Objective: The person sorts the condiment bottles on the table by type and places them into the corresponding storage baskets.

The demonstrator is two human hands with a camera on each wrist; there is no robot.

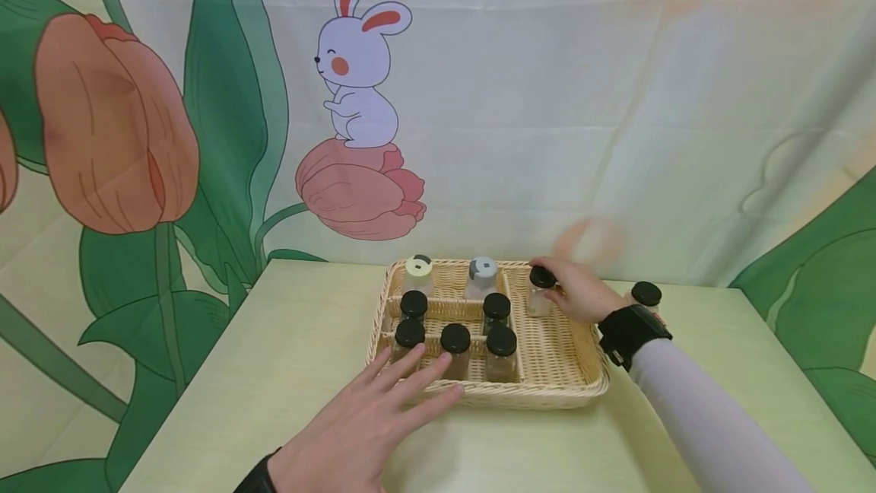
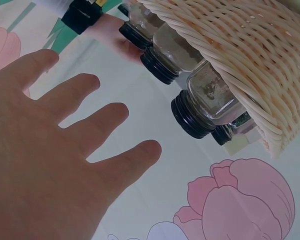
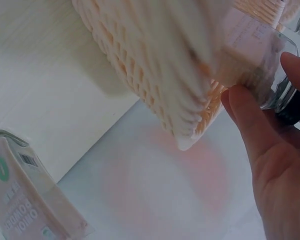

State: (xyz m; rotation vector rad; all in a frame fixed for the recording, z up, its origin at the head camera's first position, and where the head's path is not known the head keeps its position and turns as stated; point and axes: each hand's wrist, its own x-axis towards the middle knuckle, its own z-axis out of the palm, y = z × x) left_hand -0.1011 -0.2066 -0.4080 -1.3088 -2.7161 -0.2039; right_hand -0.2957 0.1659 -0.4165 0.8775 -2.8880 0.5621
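Observation:
My right hand grips a clear spice jar with a black lid, upright at the back of the wicker basket's right compartment. In the right wrist view, thumb and fingers close round this jar near its black lid. My left hand spreads its fingers over the front left rim of the wicker basket, holding nothing. Near those fingertips stand front-row black-lidded jars, among them a middle jar and a right jar. The left wrist view shows the left hand apart from the jars.
Two black-lidded jars, one of them a right jar, stand in the basket's middle row. Behind them are a yellow-topped container and a grey-topped container. Another labelled spice jar stands on the table, right of the basket.

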